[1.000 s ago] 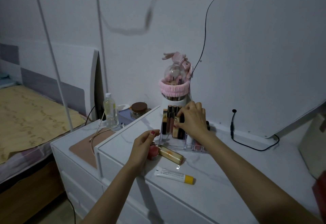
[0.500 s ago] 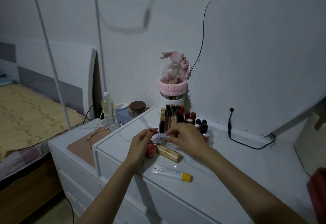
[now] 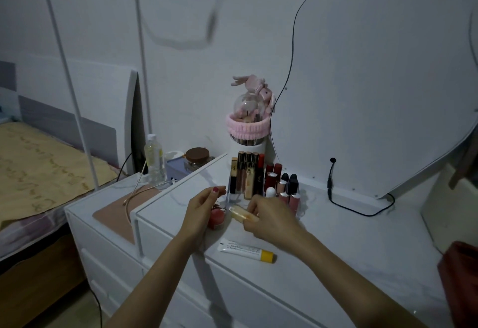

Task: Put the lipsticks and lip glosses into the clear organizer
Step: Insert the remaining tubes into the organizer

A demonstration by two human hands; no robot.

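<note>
Right hand [image 3: 269, 217] pinches a pale gold lip gloss tube [image 3: 241, 213], tilted, just in front of the clear organizer [image 3: 297, 205] on the white bench [image 3: 336, 250]; left hand [image 3: 201, 211] relaxed, grip released, beside a small red pot [image 3: 216, 217]; organizer holds upright lipsticks [image 3: 273, 176]; a white tube with yellow cap [image 3: 247, 251] lies nearer

A home bedroom: a bed [image 3: 38, 167] with a yellow cover stands at the left, beside a white dresser [image 3: 232, 276] set against the wall. On the dresser stand lipsticks [image 3: 261, 172] in a clear organizer [image 3: 232, 198], a brush holder [image 3: 248, 131] and a mirror [image 3: 375, 82].
</note>
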